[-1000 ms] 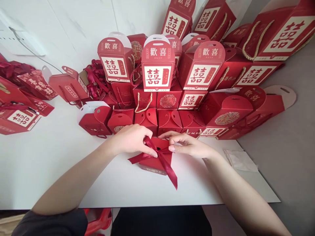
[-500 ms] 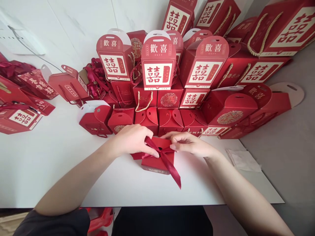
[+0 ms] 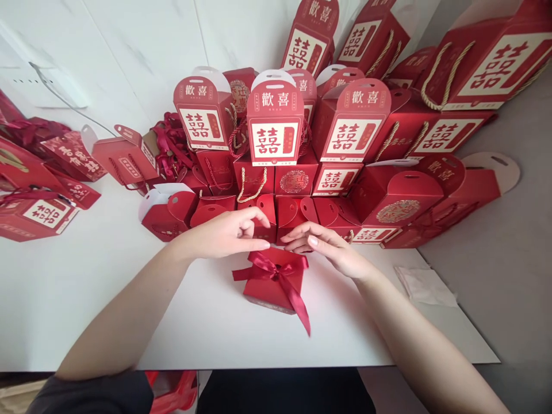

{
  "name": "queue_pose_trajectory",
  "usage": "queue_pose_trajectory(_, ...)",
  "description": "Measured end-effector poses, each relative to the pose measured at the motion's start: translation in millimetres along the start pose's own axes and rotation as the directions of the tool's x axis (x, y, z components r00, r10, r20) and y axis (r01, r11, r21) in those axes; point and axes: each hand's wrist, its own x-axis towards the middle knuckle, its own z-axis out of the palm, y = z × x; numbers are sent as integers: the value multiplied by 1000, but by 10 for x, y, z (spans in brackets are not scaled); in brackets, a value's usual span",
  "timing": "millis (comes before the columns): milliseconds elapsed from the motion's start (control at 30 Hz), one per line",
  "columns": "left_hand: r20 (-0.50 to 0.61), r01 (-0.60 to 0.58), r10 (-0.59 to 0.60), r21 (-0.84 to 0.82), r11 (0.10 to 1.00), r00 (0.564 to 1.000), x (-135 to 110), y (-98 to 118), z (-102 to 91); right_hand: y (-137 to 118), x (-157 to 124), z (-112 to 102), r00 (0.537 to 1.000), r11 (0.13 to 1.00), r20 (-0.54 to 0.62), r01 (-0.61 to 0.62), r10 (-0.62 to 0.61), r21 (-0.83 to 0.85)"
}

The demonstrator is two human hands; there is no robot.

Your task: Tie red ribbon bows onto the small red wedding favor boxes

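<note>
A small red gift box (image 3: 267, 289) sits on the white table in front of me. Tied across its top is a dark red satin ribbon bow (image 3: 278, 269), one tail hanging over the front right and another sticking out left. Just above the box's upper left hovers my left hand (image 3: 228, 233), thumb and fingers apart, holding nothing. My right hand (image 3: 323, 247) is raised past the box's upper right, its fingers stretched out and also without anything in them. The bow lies free of both hands.
Stacked red gift boxes (image 3: 276, 138) with rope handles fill the back of the white table (image 3: 181, 322). More boxes (image 3: 47, 218) lie at the left, near a heap of red ribbons (image 3: 175, 144). A white tissue (image 3: 425, 286) lies right. A red stool (image 3: 172, 391) stands below the table edge.
Both hands have let go of the ribbon bow and lifted away from the box, the left up and leftward. The bow now shows fully. My view has tilted slightly.
</note>
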Motion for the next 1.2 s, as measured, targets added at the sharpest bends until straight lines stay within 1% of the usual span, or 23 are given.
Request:
queue_pose_trajectory(67, -84, -30, 33, 45, 999, 996, -25, -2, 1, 19, 9, 7, 998, 999, -66, 3, 0, 32)
queue_pose_trajectory(100, -76, -64, 70, 83, 995, 995, -37, 5, 15, 32, 14, 5, 994, 999, -105, 19, -14, 43)
queue_pose_trajectory(133, -38, -114, 119, 119, 986, 992, -49, 20, 39, 45, 19, 1, 988, 998, -148, 45, -37, 50)
queue_pose_trajectory(200, 92, -227, 214, 168, 959, 972, -74, 68, 107, 70, 28, -15, 971, 992, -221, 110, -95, 55)
queue_pose_trajectory(267, 173, -264, 231, 202, 943, 957, -111, 139, 188, 89, 31, -31, 955, 987, -263, 152, -135, 45)
queue_pose_trajectory(367, 163, -179, 139, 263, 948, 977, -225, 261, 281, 95, 21, -31, 953, 988, -276, 145, -125, 52)
queue_pose_trajectory(467, 88, -92, 70, 278, 956, 994, -456, 321, 322, 77, -3, 4, 954, 989, -280, 128, -102, 76)
queue_pose_trajectory(533, -7, -7, 9, 255, 967, 1000, -679, 263, 332, 64, -21, 34, 957, 992, -280, 104, -79, 75)
queue_pose_trajectory(600, -136, 138, -109, 225, 965, 985, -946, 97, 324, 64, -35, 58, 963, 994, -264, 79, -56, 79)
queue_pose_trajectory(633, -228, 231, -184, 203, 951, 956, -1089, -24, 306, 70, -39, 66, 967, 994, -252, 72, -49, 85)
queue_pose_trajectory(667, -317, 322, -258, 169, 932, 913, -1231, -165, 272, 80, -42, 72, 970, 993, -238, 69, -45, 93)
queue_pose_trajectory(767, -394, 553, -502, 19, 833, 770, -1609, -668, 51, 118, -44, 77, 977, 993, -211, 61, -38, 104)
queue_pose_trajectory(833, -454, 679, -612, -21, 734, 648, -1769, -1034, -187, 136, -44, 77, 978, 994, -206, 55, -34, 98)
queue_pose_trajectory(867, -536, 721, -619, -27, 693, 574, -1812, -1219, -316, 138, -45, 77, 978, 994, -206, 55, -34, 94)
queue_pose_trajectory(900, -613, 756, -624, -66, 652, 484, -1831, -1401, -440, 138, -45, 78, 977, 995, -210, 54, -34, 89)
queue_pose_trajectory(933, -667, 739, -594, -97, 666, 449, -1827, -1573, -553, 134, -45, 79, 976, 995, -216, 51, -32, 83)
queue_pose_trajectory(967, -775, 709, -513, -122, 695, 370, -1805, -1728, -648, 129, -45, 80, 974, 996, -223, 47, -29, 76)
queue_pose_trajectory(1000, -881, 693, -395, -116, 712, 259, -1770, -1861, -724, 124, -44, 81, 973, 997, -230, 45, -28, 68)
queue_pose_trajectory(1033, -936, 675, -300, -100, 731, 185, -1724, -1966, -779, 120, -43, 82, 972, 997, -235, 41, -26, 62)
queue_pose_trajectory(1067, -967, 656, -219, -82, 750, 129, -1672, -2039, -816, 118, -40, 83, 971, 998, -239, 38, -23, 56)
queue_pose_trajectory(1100, -983, 642, -158, -64, 764, 90, -1614, -2079, -838, 120, -38, 83, 970, 998, -242, 34, -21, 52)
queue_pose_trajectory(1133, -990, 628, -121, -46, 777, 77, -1551, -2089, -850, 124, -34, 83, 970, 998, -244, 29, -17, 47)
queue_pose_trajectory(1200, -993, 603, -78, -6, 798, 93, -1406, -2030, -851, 138, -27, 83, 970, 999, -244, 20, -9, 42)
